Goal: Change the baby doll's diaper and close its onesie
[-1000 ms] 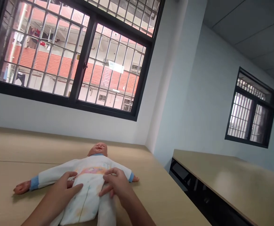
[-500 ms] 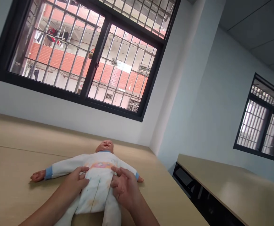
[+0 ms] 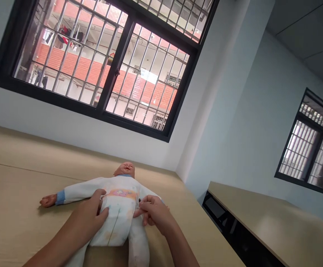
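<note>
A baby doll (image 3: 125,170) lies on its back on the table, arms spread, in white clothes with blue cuffs. Around its hips, over the clothes, is a white diaper (image 3: 114,226) with a coloured waistband and a line down its front. My left hand (image 3: 93,211) clasps the diaper's left side, thumb on the front; some of its fingers are hidden. At the diaper's right side, my right hand (image 3: 153,213) has its fingers bent and pinched at the edge by the waistband. What lies between those fingertips is hard to make out.
The pale wooden table (image 3: 17,193) runs back to the wall beneath a barred window (image 3: 103,74). To the right, past a gap, stands a second table (image 3: 261,218) with dark open shelving under its top. Another barred window (image 3: 303,144) is further right.
My right hand has shifted slightly right and outward at the diaper's side, its fingers now more pinched. My left hand has moved a little up along the left side. The view has tilted slightly.
</note>
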A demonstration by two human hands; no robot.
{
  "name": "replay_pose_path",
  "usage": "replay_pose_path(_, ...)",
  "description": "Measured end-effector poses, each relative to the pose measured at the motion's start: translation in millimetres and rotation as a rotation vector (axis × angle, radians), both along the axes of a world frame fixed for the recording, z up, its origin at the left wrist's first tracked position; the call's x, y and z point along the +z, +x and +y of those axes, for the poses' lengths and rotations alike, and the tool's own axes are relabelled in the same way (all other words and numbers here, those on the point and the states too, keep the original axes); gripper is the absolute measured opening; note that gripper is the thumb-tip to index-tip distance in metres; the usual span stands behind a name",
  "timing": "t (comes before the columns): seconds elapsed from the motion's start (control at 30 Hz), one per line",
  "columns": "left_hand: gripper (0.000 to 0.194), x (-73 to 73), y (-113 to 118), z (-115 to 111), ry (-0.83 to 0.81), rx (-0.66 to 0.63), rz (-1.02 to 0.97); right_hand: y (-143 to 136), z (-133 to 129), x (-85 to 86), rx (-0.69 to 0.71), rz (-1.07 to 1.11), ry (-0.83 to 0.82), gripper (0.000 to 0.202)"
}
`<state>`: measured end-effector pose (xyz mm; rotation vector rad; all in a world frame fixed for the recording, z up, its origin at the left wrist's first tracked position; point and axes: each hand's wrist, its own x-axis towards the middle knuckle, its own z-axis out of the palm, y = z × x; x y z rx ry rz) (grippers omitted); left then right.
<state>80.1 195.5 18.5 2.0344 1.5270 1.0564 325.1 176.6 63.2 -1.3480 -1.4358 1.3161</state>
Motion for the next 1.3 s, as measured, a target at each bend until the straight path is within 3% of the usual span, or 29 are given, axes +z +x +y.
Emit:
replay_pose_path(0.13, 0.037, 4.6, 0, -8, 0.018, 0.018, 0.105, 2, -11, 13.0, 0.127, 0.026, -0.121, 0.027)
replay_pose_path(0.23, 0.035, 4.2, 3, -10, 0.03, 0.019, 0.133, -5, -20, 16.5, 0.115, -0.117, -0.066, 0.023)
replay_pose_path(0.37, 0.039, 1.1, 8, -11, 0.004, -0.011, 0.099, -20, -25, 8.9, 0.092, -0.192, 0.045, 0.03)
replay_pose_path(0.6, 0.046, -8.3, 5, -2, -0.083, -0.126, -0.359, -29, 0, -18.0, -0.043, 0.195, -0.029, 0.038)
replay_pose_path(0.77, 0.053, -2.7, 5, 4, -0.243, -0.24, -0.704, -28, 9, -25.6, -0.084, 0.432, -0.051, 0.037)
replay_pose_path(0.93, 0.053, -4.2, 6, 4, -0.207, -0.251, -0.645, -31, 4, -29.4, -0.132, 0.032, 0.254, 0.027)
replay_pose_path(1.03, 0.052, -9.5, 8, 4, -0.175, -0.239, -0.602, -36, -2, -31.1, -0.24, -0.163, 0.468, 0.021)
replay_pose_path(1.1, 0.05, -12.1, 9, 4, -0.173, -0.229, -0.618, -40, -4, -31.6, -0.314, -0.207, 0.517, 0.02)
replay_pose_path(1.3, 0.057, -7.7, 12, 1, -0.256, -0.179, -0.76, -42, 0, -30.8, -0.205, 0.121, 0.161, 0.032)
